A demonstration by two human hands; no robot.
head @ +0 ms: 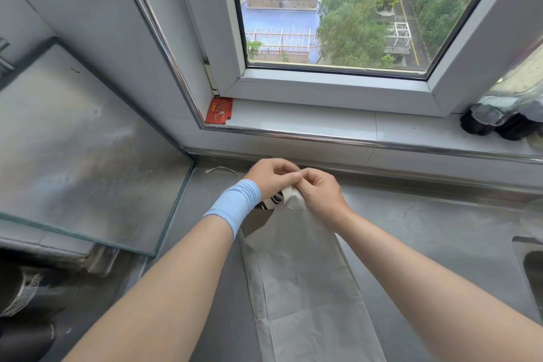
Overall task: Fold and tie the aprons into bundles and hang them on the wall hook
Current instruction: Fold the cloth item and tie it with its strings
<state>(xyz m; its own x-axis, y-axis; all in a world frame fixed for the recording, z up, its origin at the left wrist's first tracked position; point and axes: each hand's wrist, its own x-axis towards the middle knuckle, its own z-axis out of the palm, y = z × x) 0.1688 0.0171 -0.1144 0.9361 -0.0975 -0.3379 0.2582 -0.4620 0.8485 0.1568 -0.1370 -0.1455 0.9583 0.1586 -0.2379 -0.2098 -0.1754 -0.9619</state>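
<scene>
Left hand: I saw the left hand [270,176], with a blue wristband [235,209] on its wrist, curled at the far end of the apron and pinching the cloth's top edge.
Right hand: the right hand [320,188] was curled too, its fingertips meeting the left's and gripping the same bunched end.
Apron: the beige apron [302,273] lay folded into a long narrow strip on the steel counter [426,229], running from the near edge toward the window sill [323,123]. A black-and-white striped patch showed under the left wrist.
Strap: a pale strap [221,169] lay loose on the counter just left of the hands.
Sink: only a corner of the sink [529,267] showed at the right edge, and I could not tell what was in it.
Sill containers: two dark-capped containers [493,117] lay under clear plastic wrap at the sill's right end, but I could not make out what they held.
Red packet: a flat red packet [219,110] stood in the sill's left corner against the frame.
Glass panel: a glass panel [88,141] leaned at the left.
</scene>
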